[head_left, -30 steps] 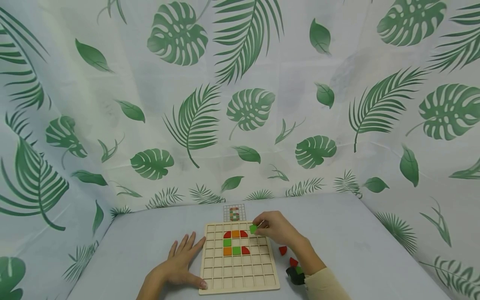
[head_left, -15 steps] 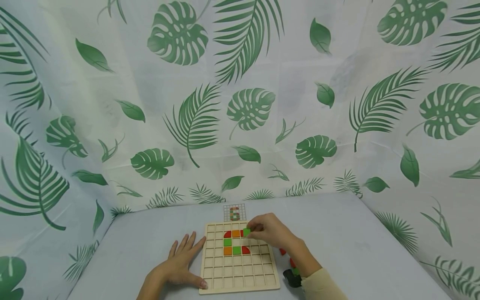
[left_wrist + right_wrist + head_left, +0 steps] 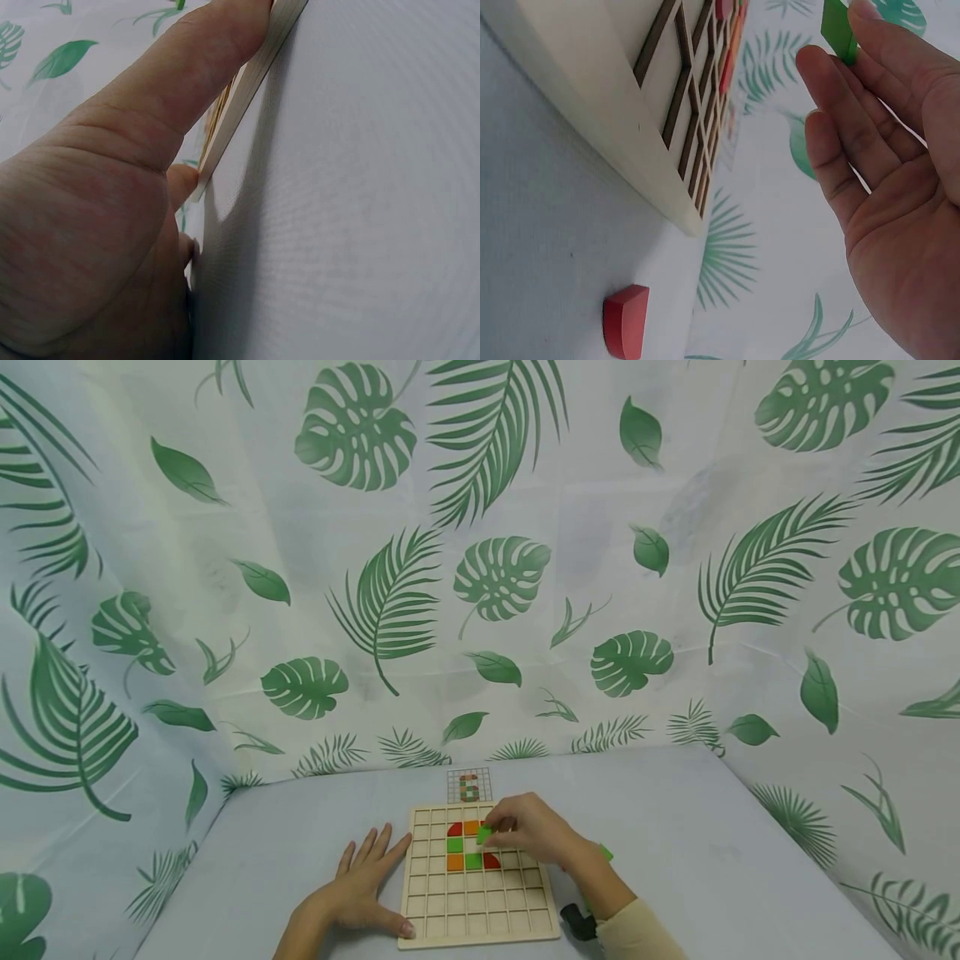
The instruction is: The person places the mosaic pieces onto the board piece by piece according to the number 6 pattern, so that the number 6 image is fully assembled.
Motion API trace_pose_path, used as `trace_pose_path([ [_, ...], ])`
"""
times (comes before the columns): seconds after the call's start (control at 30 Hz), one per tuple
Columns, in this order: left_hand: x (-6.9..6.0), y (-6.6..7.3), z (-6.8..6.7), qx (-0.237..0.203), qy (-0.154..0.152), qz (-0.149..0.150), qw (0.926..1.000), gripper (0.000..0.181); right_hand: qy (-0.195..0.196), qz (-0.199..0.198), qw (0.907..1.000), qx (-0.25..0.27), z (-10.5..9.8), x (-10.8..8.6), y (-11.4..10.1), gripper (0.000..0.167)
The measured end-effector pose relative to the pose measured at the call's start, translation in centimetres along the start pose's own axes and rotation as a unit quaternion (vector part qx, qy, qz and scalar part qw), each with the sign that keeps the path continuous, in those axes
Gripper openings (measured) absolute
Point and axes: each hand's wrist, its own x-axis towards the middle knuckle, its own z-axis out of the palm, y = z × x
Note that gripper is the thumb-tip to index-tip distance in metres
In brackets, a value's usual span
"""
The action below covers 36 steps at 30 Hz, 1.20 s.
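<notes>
In the head view my right hand (image 3: pixel 534 828) pinches a green square tile (image 3: pixel 484 834) between thumb and fingers, just over the wooden grid board (image 3: pixel 480 906). The tile (image 3: pixel 838 30) appears tilted at the fingertips in the right wrist view. My left hand (image 3: pixel 358 883) lies spread at the board's left edge, its thumb on the near left corner. Set in the board are a red quarter-round tile (image 3: pixel 455 829), an orange square tile (image 3: pixel 471 827), a green square tile (image 3: pixel 454 844) and several others. The right fingers partly hide the upper right red tile.
A small gridded pattern card (image 3: pixel 468 785) lies beyond the board's far edge. Right of the board, a green piece (image 3: pixel 606 852) shows past the forearm, and a loose red piece (image 3: pixel 628 319) lies on the table. A black object (image 3: pixel 577 922) sits by the right sleeve.
My right hand has carried the green tile left and slightly nearer, from the board's upper right to beside the tiles in the grid. My left hand has stayed still.
</notes>
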Motion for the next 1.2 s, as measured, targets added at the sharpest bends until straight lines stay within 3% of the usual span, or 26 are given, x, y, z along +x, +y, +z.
trace_pose_path([
  [0.27, 0.1, 0.0, 0.0, -0.001, -0.003, -0.002, 1.0000, 0.139, -0.015, 0.011, 0.9997, -0.013, 0.7, 0.3, -0.3, 0.019],
  [0.73, -0.2, 0.1, -0.2, 0.000, -0.001, 0.007, 1.0000, 0.138, -0.027, -0.010, 0.9958, -0.086, 1.7, 0.5, -1.1, 0.020],
  [1.2, -0.3, 0.3, -0.2, 0.000, -0.005, 0.004, 1.0000, 0.138, -0.041, -0.018, 0.9913, -0.124, 2.7, 0.6, -1.6, 0.018],
])
